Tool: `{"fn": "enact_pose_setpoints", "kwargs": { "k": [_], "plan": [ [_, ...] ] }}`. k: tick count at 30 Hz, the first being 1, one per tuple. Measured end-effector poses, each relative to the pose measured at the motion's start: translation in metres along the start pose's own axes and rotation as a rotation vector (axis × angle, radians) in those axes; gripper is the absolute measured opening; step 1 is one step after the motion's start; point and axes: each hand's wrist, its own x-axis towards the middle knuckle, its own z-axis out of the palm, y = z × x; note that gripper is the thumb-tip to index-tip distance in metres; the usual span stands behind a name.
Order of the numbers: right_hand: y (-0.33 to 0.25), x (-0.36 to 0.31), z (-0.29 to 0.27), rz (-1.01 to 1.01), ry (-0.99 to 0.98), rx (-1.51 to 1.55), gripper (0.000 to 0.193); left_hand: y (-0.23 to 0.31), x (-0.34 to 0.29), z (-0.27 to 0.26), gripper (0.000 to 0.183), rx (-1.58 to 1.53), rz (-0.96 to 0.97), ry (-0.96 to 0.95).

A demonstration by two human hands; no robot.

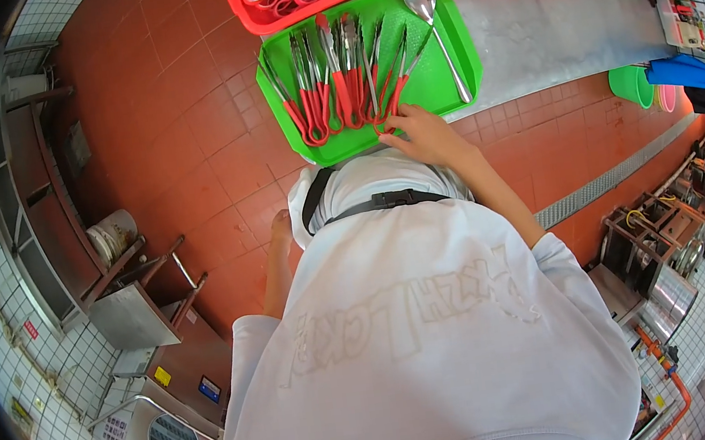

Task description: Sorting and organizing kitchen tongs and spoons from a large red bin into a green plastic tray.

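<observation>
So the right hand (423, 134) is at the lower right end of a row of red-handled tongs (341, 89), up near the top middle of the frame. Thumb and index are slightly apart around the red looped end of the last pair; can't tell if it's a real pinch or just a touch. That pair's metal arms spread in a V toward the top of the frame.

The left hand (281, 227) hangs down left of center, by the waist of the white shirt (420, 343). It's partly hidden, so no idea how its fingers are set, and I can't see anything in it.

All the lined-up tongs sit on a green tray (463, 44), loops toward the wearer, metal ends away. A big shiny spoon (423, 5) lies along the tray's right side, bowl up top (the only piece on there that isn't red-handled, far as I can see). Just above, at the top edge, there's a red basket (276, 25) with more red-handled tongs heaped inside. A metal counter (558, 28) runs off to the upper right, with a green bucket (631, 87) below its far end.
</observation>
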Motion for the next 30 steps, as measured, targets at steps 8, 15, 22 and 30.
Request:
{"fn": "enact_pose_setpoints", "kwargs": {
  "k": [8,15,22,30],
  "plan": [
    [0.017,0.018,0.02,0.089,-0.009,-0.045,0.029,0.009,-0.002,0.004,0.031,0.0,-0.013,-0.003],
    [0.021,0.019,0.015,0.052,-0.04,-0.095,0.027,0.01,-0.008,0.005,0.031,0.008,-0.018,-0.018],
    [0.017,0.013,0.005,0.081,0.043,0.115,0.024,0.011,-0.015,0.007,0.031,0.019,-0.024,-0.031],
    [0.04,0.01,-0.007,0.17,0.27,0.219,0.017,0.033,-0.008,-0.007,0.03,0.036,-0.003,-0.025]
  ]
}}
